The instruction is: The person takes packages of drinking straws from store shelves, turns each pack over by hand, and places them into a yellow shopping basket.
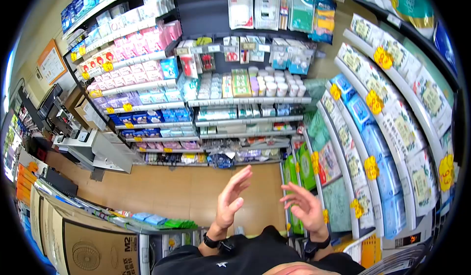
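Note:
Both of my hands are raised in front of my body over the tan floor (186, 189), and neither holds anything. My left hand (233, 199) has its fingers stretched upward, thumb a little apart. Fingers spread and slightly bent, my right hand (305, 207) points toward the left hand with a gap between them. Dark bands circle both wrists. Nearest to the right hand are green packs (306, 167) on the low right shelf. Beyond the hands stands a shelf unit with white bottles (280, 88) and hanging packages (240, 7).
Shelves of pink packs (147, 44) rise at the left back. Blue packs (380, 162) and white printed packs (407, 128) fill the right shelves. A cardboard fan box (95, 250) stands at lower left. Behind it are a white counter (98, 150) and an orange-framed notice (51, 61).

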`<state>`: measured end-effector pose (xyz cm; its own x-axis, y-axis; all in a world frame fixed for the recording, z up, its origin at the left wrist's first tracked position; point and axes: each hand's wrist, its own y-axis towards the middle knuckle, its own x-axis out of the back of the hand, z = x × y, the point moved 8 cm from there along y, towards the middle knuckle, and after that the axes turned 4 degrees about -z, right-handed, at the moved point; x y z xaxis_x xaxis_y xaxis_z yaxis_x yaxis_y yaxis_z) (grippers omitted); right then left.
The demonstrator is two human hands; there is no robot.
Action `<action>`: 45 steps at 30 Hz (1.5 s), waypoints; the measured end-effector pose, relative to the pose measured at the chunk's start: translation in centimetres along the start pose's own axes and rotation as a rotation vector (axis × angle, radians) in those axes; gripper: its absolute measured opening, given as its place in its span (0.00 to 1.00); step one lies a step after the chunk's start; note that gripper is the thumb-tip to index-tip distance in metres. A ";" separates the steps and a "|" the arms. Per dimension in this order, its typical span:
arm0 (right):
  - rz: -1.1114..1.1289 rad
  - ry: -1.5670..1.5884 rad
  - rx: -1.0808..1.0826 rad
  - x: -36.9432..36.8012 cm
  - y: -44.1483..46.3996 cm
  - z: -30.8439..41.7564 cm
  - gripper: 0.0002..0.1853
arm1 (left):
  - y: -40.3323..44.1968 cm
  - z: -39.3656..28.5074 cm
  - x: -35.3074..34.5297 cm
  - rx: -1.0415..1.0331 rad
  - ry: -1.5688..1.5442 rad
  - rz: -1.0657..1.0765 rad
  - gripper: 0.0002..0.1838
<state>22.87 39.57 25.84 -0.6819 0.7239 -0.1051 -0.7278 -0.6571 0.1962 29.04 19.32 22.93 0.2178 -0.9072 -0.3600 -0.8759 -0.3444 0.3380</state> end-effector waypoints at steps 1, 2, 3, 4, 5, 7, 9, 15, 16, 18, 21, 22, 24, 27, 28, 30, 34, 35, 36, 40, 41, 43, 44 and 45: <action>0.021 -0.025 0.009 0.1 0.5 -0.2 0.32 | 0.7 0.2 -0.2 0.005 -0.002 0.010 0.46; 0.011 -0.005 0.001 0.5 0.9 -0.5 0.32 | 1.2 0.6 -0.2 0.006 0.001 0.018 0.46; 0.000 0.016 -0.010 0.9 1.5 -0.8 0.33 | 2.0 0.9 -0.3 0.008 0.004 0.024 0.46; 0.006 0.013 -0.005 1.3 2.1 -0.9 0.33 | 2.8 1.0 -0.3 0.000 0.004 0.022 0.46; -0.026 0.046 -0.005 2.1 2.8 -1.1 0.33 | 3.5 1.2 -0.4 -0.004 0.000 0.033 0.43; -0.051 0.091 -0.014 3.3 4.2 -1.5 0.33 | 4.7 1.6 -0.5 -0.002 0.005 0.035 0.41; -0.096 0.118 0.027 5.0 6.1 -1.5 0.33 | 6.3 1.9 -0.6 -0.044 0.002 0.014 0.40; -0.050 0.152 0.090 9.2 12.4 -0.5 0.34 | 11.8 2.5 -1.9 -0.029 0.108 -0.070 0.45; -0.040 0.165 0.102 9.9 13.4 -0.4 0.34 | 12.9 2.4 -2.3 -0.060 0.131 -0.054 0.46; -0.024 0.181 0.113 11.1 15.3 -0.3 0.34 | 14.7 2.2 -2.9 -0.111 0.178 -0.053 0.47; 0.000 0.175 0.133 12.2 17.8 -0.1 0.34 | 17.0 2.4 -3.3 -0.139 0.156 -0.063 0.41; 0.002 0.180 0.137 12.7 18.6 -0.1 0.34 | 17.7 2.6 -3.5 -0.143 0.156 -0.068 0.41; -0.002 0.182 0.141 13.4 19.9 0.1 0.35 | 18.7 3.2 -3.5 -0.112 0.179 -0.121 0.44; -0.013 0.177 0.151 14.3 22.1 0.6 0.35 | 20.2 3.9 -3.2 -0.094 0.188 -0.164 0.44; -0.010 0.160 0.153 14.4 23.0 0.8 0.35 | 20.8 4.0 -3.0 -0.097 0.193 -0.177 0.44; 0.003 0.141 0.166 14.2 24.9 1.3 0.35 | 21.9 3.8 -2.5 -0.108 0.213 -0.192 0.43; 0.024 0.089 0.205 13.7 29.4 2.5 0.34 | 25.0 2.3 0.0 -0.153 0.310 -0.203 0.42; 0.020 0.054 0.233 13.7 30.6 2.9 0.33 | 26.1 1.6 0.9 -0.172 0.385 -0.204 0.42; 0.010 0.048 0.240 13.7 31.9 3.1 0.32 | 27.5 0.9 2.2 -0.214 0.420 -0.211 0.41; -0.001 -0.009 0.294 13.6 38.4 3.4 0.31 | 34.6 -2.3 5.2 -0.287 0.438 -0.226 0.36; -0.006 -0.016 0.311 13.5 40.3 3.3 0.31 | 36.6 -3.0 5.7 -0.295 0.442 -0.213 0.34; -0.003 -0.056 0.311 13.3 44.1 3.9 0.31 | 41.0 -3.1 7.2 -0.276 0.435 -0.135 0.29; 0.000 -0.069 0.324 13.3 46.3 4.0 0.30 | 43.1 -3.3 7.7 -0.271 0.466 -0.117 0.29; 0.004 -0.086 0.333 13.5 48.6 3.7 0.30 | 45.0 -3.5 8.1 -0.264 0.493 -0.101 0.29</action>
<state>-21.38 18.19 37.59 -0.6657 0.7458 -0.0239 -0.6517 -0.5655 0.5055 -7.10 -4.36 38.33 0.5256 -0.8503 0.0253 -0.7168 -0.4267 0.5514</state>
